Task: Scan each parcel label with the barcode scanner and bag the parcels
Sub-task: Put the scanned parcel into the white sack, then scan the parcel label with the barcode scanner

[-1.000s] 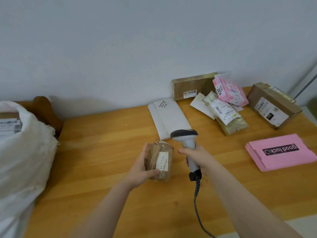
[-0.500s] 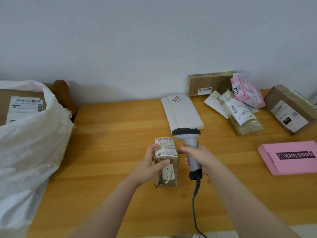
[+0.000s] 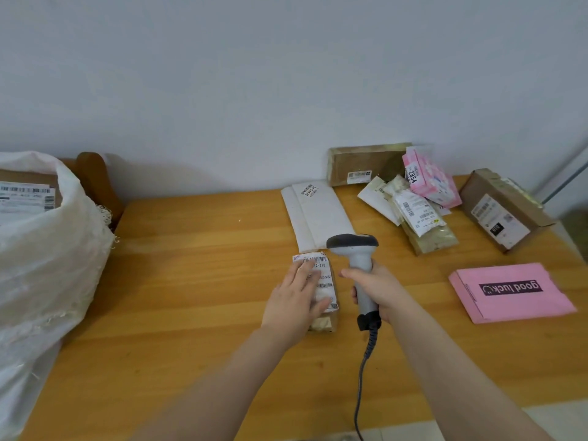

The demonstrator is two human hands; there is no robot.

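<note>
White sack (image 3: 47, 249) far left, labelled box (image 3: 25, 194) inside. Left hand (image 3: 294, 300) flat, fingers straight, pressing small brown parcel (image 3: 325, 275) onto table (image 3: 191, 281), label up, barcode end uncovered. Right hand (image 3: 377, 289) clenched round barcode scanner (image 3: 356, 259) handle, just beside parcel; head aim hard to judge. Step: scanning. Next: tilt scanner head onto barcode, then bag.

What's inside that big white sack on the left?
A brown cardboard box with a white barcode label peeks out of the sack's open top. The sack's wall covers everything lower down, so I cannot tell what else is in there.
</note>
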